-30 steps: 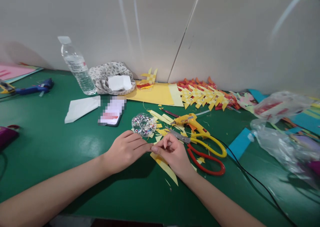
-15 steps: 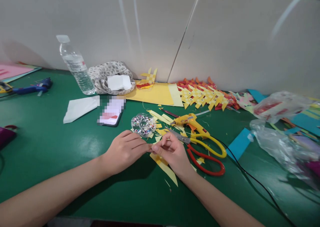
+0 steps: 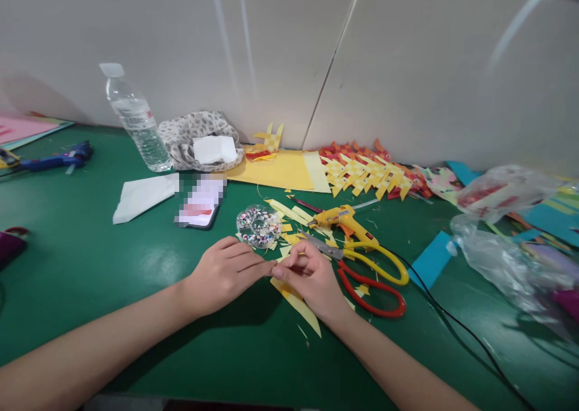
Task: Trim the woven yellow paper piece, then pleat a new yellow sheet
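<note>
My left hand (image 3: 228,274) and my right hand (image 3: 312,279) meet at the fingertips above the green table (image 3: 217,363). Both are closed in a pinch, and whatever lies between the fingers is too small or hidden to make out. Below the right hand is a pale yellow paper strip (image 3: 302,312), partly covered by it. Just beyond the fingers sits a clear round case (image 3: 259,226) of small colourful beads or googly eyes. Scissors (image 3: 373,263) with one yellow and one red handle lie right of my right hand, among yellow paper scraps (image 3: 294,212).
Behind the scissors lies a yellow glue gun (image 3: 346,221) with a black cord running right. Woven yellow paper fish (image 3: 362,172) rest by the wall. A water bottle (image 3: 138,121), a phone (image 3: 199,209) and a tissue (image 3: 145,197) are left; plastic bags (image 3: 502,260) lie right.
The view has shifted very slightly. My hands keep the same pinched pose, and nothing on the table has visibly moved.
</note>
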`<state>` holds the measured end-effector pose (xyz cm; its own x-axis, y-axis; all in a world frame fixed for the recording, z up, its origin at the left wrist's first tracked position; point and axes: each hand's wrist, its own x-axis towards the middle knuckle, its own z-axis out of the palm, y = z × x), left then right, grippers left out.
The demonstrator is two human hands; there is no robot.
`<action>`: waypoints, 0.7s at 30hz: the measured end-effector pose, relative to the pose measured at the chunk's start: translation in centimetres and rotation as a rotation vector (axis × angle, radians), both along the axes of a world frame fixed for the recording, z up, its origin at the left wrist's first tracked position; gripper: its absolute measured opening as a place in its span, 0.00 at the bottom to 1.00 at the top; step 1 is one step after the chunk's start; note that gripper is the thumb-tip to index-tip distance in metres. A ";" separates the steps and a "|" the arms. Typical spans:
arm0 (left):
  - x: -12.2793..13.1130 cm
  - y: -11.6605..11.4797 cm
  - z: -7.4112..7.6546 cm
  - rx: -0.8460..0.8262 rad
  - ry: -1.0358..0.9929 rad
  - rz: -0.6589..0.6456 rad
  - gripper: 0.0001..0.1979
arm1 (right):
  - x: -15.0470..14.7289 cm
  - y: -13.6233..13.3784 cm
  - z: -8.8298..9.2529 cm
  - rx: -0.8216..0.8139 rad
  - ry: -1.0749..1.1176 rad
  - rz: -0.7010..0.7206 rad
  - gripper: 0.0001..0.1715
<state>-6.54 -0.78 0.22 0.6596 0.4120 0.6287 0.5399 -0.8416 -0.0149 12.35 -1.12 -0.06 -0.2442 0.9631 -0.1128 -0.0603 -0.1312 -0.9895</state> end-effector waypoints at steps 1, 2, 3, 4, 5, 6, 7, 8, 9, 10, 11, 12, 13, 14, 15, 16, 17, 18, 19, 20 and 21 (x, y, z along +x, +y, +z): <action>0.0 0.0 0.0 -0.002 -0.002 -0.004 0.08 | 0.0 0.0 0.0 -0.001 0.001 0.002 0.21; 0.0 0.0 0.0 -0.002 -0.004 -0.006 0.08 | 0.0 0.0 0.1 -0.001 0.001 0.004 0.21; 0.0 0.0 0.0 -0.001 -0.005 -0.004 0.08 | 0.0 0.0 0.1 0.000 -0.003 0.005 0.21; 0.1 0.0 0.0 0.001 -0.005 0.002 0.08 | 0.0 0.0 0.2 0.000 -0.007 0.005 0.21; 0.1 -0.1 -0.1 0.002 -0.004 0.009 0.08 | 0.0 -0.1 0.2 0.002 -0.009 0.004 0.21; 0.2 -0.2 -0.1 0.002 -0.001 0.015 0.07 | 0.0 -0.1 0.3 0.003 -0.011 0.004 0.22; 0.3 -0.3 -0.2 0.001 0.001 0.021 0.07 | 0.0 0.0 0.3 0.002 -0.009 0.003 0.22; 0.3 -0.3 -0.2 0.000 0.001 0.027 0.08 | 0.0 0.0 0.3 0.000 -0.004 0.002 0.23; 0.4 -0.4 -0.3 -0.001 -0.002 0.035 0.08 | 0.0 0.0 0.3 -0.004 0.003 0.005 0.23; 0.5 -0.5 -0.3 0.001 -0.009 0.041 0.08 | 0.0 0.0 0.3 -0.008 0.010 0.009 0.23; 0.5 -0.6 -0.3 0.005 -0.016 0.044 0.08 | 0.0 0.0 0.3 -0.010 0.017 0.013 0.23; 0.6 -0.6 -0.3 0.010 -0.028 0.045 0.08 | 0.0 0.0 0.3 -0.011 0.021 0.017 0.22; 0.6 -0.6 -0.3 0.017 -0.041 0.043 0.08 | 0.0 0.0 0.3 -0.007 0.022 0.016 0.22; 0.6 -0.6 -0.3 0.022 -0.050 0.038 0.08 | 0.0 0.0 0.3 -0.003 0.019 0.012 0.22; 0.5 -0.5 -0.3 0.024 -0.055 0.029 0.08 | 0.0 0.0 0.3 0.001 0.013 0.007 0.22; 0.5 -0.5 -0.2 0.021 -0.054 0.020 0.08 | 0.0 0.0 0.3 0.005 0.005 0.002 0.22; 0.4 -0.5 -0.2 0.017 -0.050 0.014 0.09 | 0.0 0.0 0.3 0.008 -0.002 -0.001 0.22; 0.4 -0.4 -0.1 0.012 -0.044 0.008 0.09 | 0.0 0.0 0.2 0.011 -0.009 -0.002 0.22; 0.3 -0.4 -0.1 0.007 -0.036 0.004 0.09 | 0.0 0.0 0.2 0.013 -0.013 -0.001 0.22; 0.3 -0.4 0.0 0.006 -0.033 0.004 0.09 | 0.0 0.0 0.2 0.012 -0.015 0.000 0.21; 0.3 -0.4 0.0 0.007 -0.032 0.006 0.09 | 0.0 0.0 0.2 0.011 -0.013 -0.001 0.21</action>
